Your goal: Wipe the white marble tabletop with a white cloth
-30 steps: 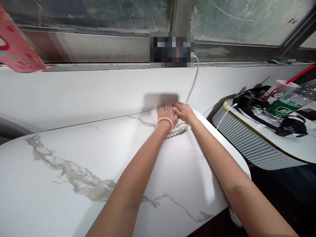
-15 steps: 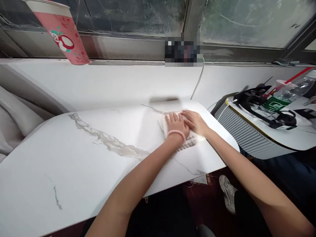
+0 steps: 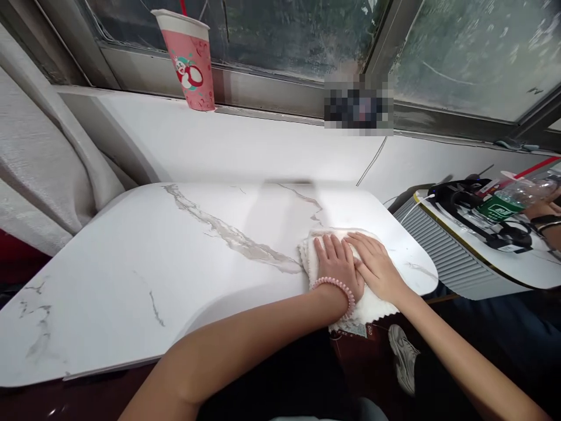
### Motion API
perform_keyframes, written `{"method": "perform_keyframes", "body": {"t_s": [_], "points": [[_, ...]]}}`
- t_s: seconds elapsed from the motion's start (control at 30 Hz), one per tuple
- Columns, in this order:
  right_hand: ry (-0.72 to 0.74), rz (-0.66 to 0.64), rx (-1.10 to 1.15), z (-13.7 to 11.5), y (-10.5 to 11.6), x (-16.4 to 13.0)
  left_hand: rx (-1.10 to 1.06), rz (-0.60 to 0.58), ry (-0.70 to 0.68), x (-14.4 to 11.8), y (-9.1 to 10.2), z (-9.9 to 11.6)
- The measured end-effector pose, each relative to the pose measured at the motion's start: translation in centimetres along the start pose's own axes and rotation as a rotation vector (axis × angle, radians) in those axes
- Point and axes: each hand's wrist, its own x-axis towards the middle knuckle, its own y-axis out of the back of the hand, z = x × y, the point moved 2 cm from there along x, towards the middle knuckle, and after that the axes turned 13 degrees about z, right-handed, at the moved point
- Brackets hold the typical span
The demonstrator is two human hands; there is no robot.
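Observation:
My left hand [image 3: 336, 266], with a pink bead bracelet at the wrist, lies flat on a folded white cloth [image 3: 372, 304]. My right hand [image 3: 377, 268] presses flat on the same cloth right beside it, fingers touching the left hand. The cloth rests on the white marble table [image 3: 175, 263] near its front right edge, one corner hanging over the edge.
A pink paper cup [image 3: 190, 61] stands on the window ledge at the back left. A white cable [image 3: 371, 161] runs down the wall. To the right a second table [image 3: 517, 257] carries a bottle [image 3: 511, 200], black straps and another person's hand [image 3: 546, 213]. A grey curtain [image 3: 39, 158] hangs at left.
Both hands have slid the cloth from the table's far edge by the wall toward me, to the near right edge. The view has swung left and down.

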Motion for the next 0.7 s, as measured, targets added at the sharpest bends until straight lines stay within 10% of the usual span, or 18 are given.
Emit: {"method": "perform_keyframes", "body": {"t_s": [0.3,0.7], "points": [[0.063,0.001,0.095,-2.0,-3.5,4.6,0.032,-0.011,0.084,0.9,0.7,-5.5],[-0.075,0.019,0.118,1.7,-10.6,17.3,0.002,0.103,0.181,12.8,-0.9,-14.2]]}}
